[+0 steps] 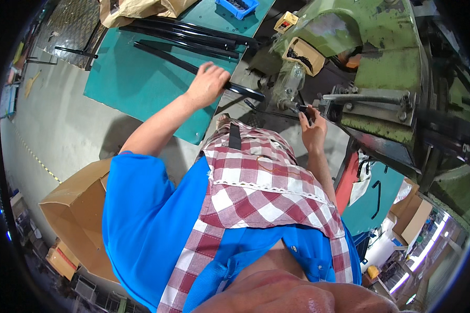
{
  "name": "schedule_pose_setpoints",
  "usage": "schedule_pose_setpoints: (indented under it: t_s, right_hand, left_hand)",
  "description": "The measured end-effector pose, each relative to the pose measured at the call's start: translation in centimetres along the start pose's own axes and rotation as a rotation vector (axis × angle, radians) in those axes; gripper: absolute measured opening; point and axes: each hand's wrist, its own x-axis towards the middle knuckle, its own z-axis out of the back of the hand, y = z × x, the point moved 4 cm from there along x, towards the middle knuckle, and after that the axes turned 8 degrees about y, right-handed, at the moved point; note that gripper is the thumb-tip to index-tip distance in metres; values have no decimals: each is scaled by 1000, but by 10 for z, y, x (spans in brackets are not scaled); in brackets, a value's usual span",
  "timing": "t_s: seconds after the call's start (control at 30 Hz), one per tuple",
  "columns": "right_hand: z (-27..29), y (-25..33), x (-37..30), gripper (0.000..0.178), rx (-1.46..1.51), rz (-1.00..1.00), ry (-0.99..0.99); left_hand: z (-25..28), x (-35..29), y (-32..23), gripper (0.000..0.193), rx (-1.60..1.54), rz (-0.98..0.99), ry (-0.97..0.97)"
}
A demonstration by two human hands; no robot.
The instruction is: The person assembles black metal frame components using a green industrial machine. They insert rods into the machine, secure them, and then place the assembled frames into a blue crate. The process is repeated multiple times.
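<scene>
My left hand is closed around a long, black, glossy tube, which slants over the green tabletop. The tube's near end reaches past the table's edge toward the machine. At the machine's metal fixture, my right hand has its thumb and fingers brought together at a small dark piece. What that piece is cannot be made out. Several more black tubes lie side by side at the far part of the tabletop.
A large green machine stands at the right, with a spring-wound rod. An open box of small black parts sits on it, near a yellow switch box. A blue bin stands far back. A cardboard box is at the left.
</scene>
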Motion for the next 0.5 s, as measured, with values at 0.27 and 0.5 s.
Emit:
schedule_pose_setpoints:
  t_s: [0.27,0.5]
  right_hand:
    - [47,71,-36,30,-29,490,-191]
    - [39,81,-31,21,25,248,105]
  left_hand:
    - [21,3,-98,29,-283,-228,12]
    - [31,35,-98,28,-539,-355,138]
